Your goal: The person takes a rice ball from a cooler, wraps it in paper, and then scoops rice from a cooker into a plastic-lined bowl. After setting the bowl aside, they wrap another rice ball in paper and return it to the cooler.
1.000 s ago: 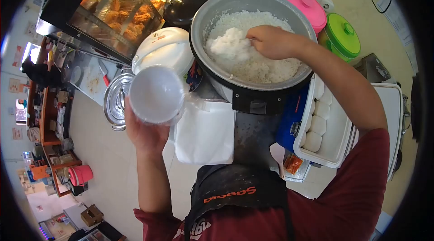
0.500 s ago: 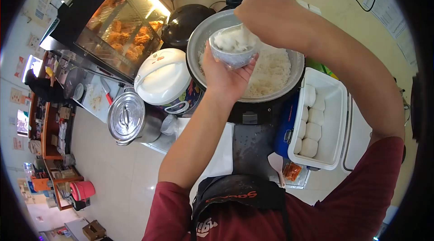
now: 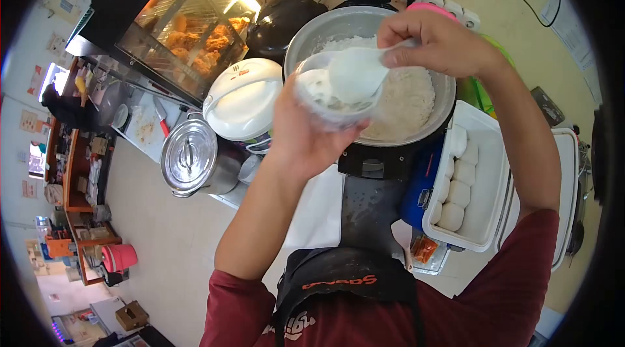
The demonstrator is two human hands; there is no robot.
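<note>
The left hand [image 3: 306, 135] is gripping a tilted bowl [image 3: 325, 107] from beneath; the right hand [image 3: 436, 44] is pinching a scoop [image 3: 355, 75] above it. That tilt is risking spilled rice [image 3: 314, 83].

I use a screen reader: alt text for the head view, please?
The left hand holds a clear bowl over a large open rice cooker while the right hand holds a white paddle in it. A steel pot stands nearby.
</note>
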